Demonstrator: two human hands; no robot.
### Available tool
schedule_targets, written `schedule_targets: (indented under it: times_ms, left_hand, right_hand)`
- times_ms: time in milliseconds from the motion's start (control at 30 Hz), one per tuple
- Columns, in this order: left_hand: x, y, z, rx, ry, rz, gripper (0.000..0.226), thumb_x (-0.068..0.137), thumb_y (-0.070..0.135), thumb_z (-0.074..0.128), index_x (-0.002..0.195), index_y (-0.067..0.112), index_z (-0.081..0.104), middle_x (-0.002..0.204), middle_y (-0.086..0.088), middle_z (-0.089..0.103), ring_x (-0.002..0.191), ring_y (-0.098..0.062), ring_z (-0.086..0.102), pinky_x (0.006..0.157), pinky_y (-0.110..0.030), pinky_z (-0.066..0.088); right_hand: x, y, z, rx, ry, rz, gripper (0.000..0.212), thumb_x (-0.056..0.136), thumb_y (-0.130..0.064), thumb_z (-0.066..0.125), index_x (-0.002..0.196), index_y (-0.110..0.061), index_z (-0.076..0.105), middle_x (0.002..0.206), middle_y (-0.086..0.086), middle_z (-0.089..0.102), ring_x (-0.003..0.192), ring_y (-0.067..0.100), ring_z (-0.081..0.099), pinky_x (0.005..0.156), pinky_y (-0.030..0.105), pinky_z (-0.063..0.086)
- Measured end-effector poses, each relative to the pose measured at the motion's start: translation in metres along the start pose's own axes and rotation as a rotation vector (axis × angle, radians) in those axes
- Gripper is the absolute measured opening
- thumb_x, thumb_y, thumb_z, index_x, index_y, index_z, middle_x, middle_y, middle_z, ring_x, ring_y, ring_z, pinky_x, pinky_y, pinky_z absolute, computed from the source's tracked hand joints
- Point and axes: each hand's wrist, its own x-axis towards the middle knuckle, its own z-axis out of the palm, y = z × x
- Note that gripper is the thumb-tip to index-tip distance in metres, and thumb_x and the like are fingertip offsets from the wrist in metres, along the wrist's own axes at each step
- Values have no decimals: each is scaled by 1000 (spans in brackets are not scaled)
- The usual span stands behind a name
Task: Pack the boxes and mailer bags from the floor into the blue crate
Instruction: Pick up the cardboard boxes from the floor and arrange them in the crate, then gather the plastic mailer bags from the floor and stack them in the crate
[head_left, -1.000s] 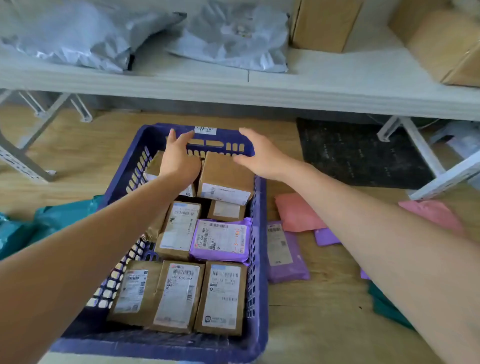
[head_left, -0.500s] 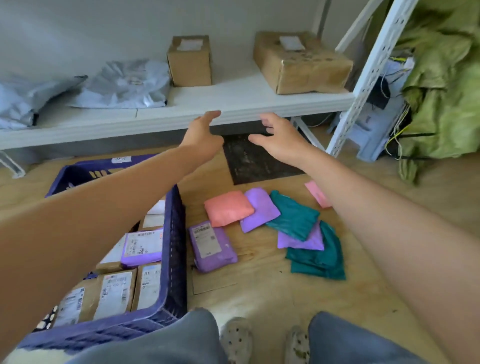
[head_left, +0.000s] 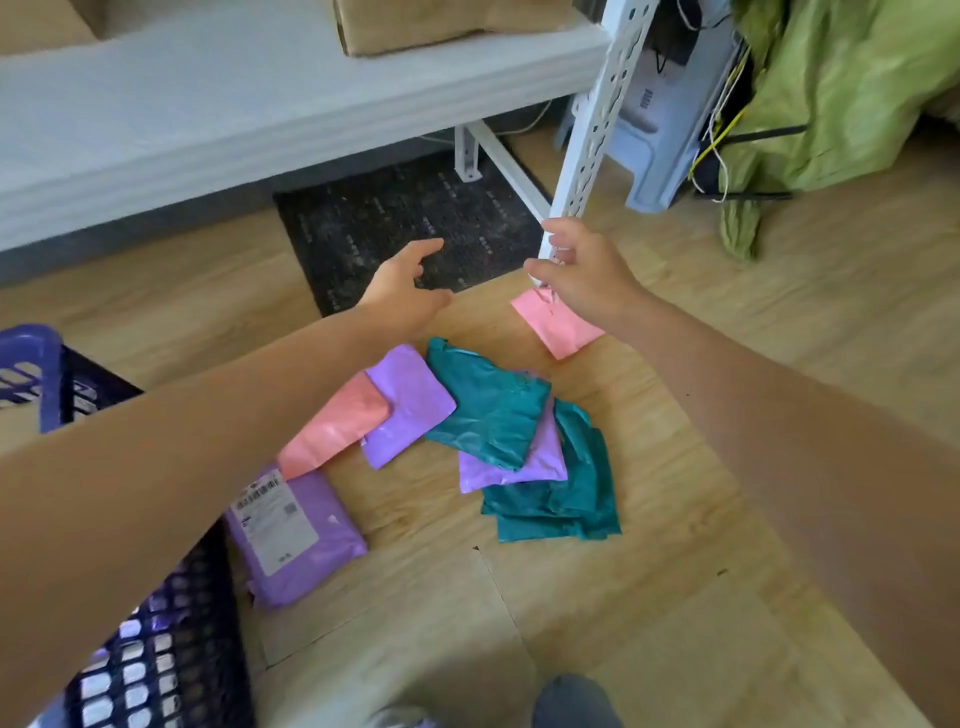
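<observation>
Mailer bags (head_left: 488, 415): flat glossy plastic squares; left hand (head_left: 402, 291), right hand (head_left: 582, 270) spread, empty.

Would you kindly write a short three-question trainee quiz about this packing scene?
1. True or false: both hands are empty.
2. Which mailer lies nearest the right hand? A) the pink mailer B) the labelled purple mailer C) a teal mailer
3. Fill in: the blue crate sits on the person's ____ side.

Key: 1 true: the left hand and right hand hover open. 2 A. 3 left.
</observation>
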Motion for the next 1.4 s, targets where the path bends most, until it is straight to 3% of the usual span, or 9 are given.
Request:
schedule_targets:
  times_ms: [167,267,433,600,700,833,967,1267,1400]
  left_hand:
    - [-12,31,-4,4,-104,-200,59,88,2,59,141,15,39,109,-7,53,94,-15,52,63,-16,45]
    - [-20,66,-2,68,-206,-292,58,88,7,61,141,14,38,119,-4,52,98,-16,49,88,-32,49]
    - [3,109,31,91,-329,-467,59,90,13,60,143,17,34,118,4,44,104,-17,49,96,-40,48]
    - [57,115,123,-94,-233,-742,58,89,3,58,141,13,34,79,-7,51,62,-16,46,58,-29,40]
    - [86,108,171,-78,-218,-786,53,89,10,59,137,19,38,107,-15,57,79,-22,54,68,-34,48]
    - [135,82,210,-94,-231,-826,38,88,4,56,112,29,41,90,-1,53,76,-18,55,83,-39,52]
    - [181,32,233,-13,-199,-859,95,69,18,70,147,14,18,135,-12,41,116,-31,48,99,-43,43]
    - [238,-77,278,-158,-22,-978,51,90,19,57,135,2,40,108,-11,48,90,-26,50,57,-30,44]
    - [249,-82,282,-226,96,-966,28,90,21,59,110,2,53,95,-14,56,78,-23,55,57,-31,49]
  right_hand:
    - [7,-6,-50,38,-6,175,47,88,-19,64,131,-11,49,123,3,55,114,16,53,98,28,43]
    - [-1,-10,-82,41,-24,272,40,89,-12,61,128,-11,51,116,-1,53,107,13,53,78,9,44]
    - [11,12,-121,152,-62,442,47,89,-19,63,132,-10,47,134,9,54,121,26,53,102,38,43]
    - [49,65,-145,211,-169,535,49,92,-22,59,135,-5,43,138,14,50,123,28,51,102,33,40]
    - [71,108,-144,256,-214,595,51,92,-22,59,138,-8,41,142,12,47,129,26,47,106,35,38]
    - [99,169,-133,194,-292,591,55,94,-24,54,144,-13,35,148,5,40,134,20,41,108,29,34]
    - [124,225,-110,135,-350,589,55,94,-24,53,144,-14,34,149,3,38,134,19,40,105,27,33]
    - [208,325,-51,111,-237,531,53,87,-12,60,136,-14,42,141,4,42,129,23,45,107,39,40]
    - [221,337,-37,166,-152,557,52,86,-6,60,135,-12,43,139,8,40,127,23,44,106,32,40]
